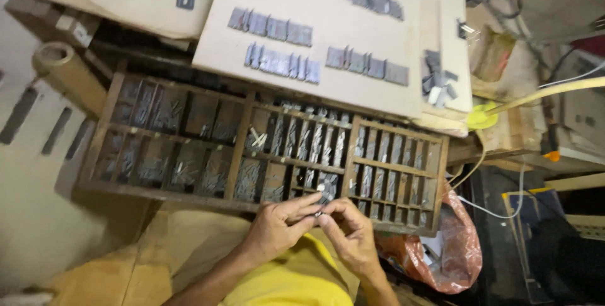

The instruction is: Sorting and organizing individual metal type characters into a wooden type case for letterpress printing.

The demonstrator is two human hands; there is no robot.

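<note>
We note both hands meeting just below the near edge of the wooden type case (265, 155), at about 6 o'clock in the head view. The left hand (277, 225) is curled, fingers closed toward the thumb, and the right hand (351, 233) is likewise pinched; between their fingertips sits a small metal piece (318, 213), gripped from both sides (too small for us to tell its shape). We judge it is held close to the body so that it can be turned and checked by feel. The case lies flat, its many narrow compartments keeping the grey metal sorts (315, 142) apart by kind. At 12 o'clock, pale boards (328, 16) overlap the case's far rim and carry short rows of grey blocks (277, 60), laid in lines. At 4 o'clock an orange plastic bag (447, 249) hangs just beside the case corner.
</note>
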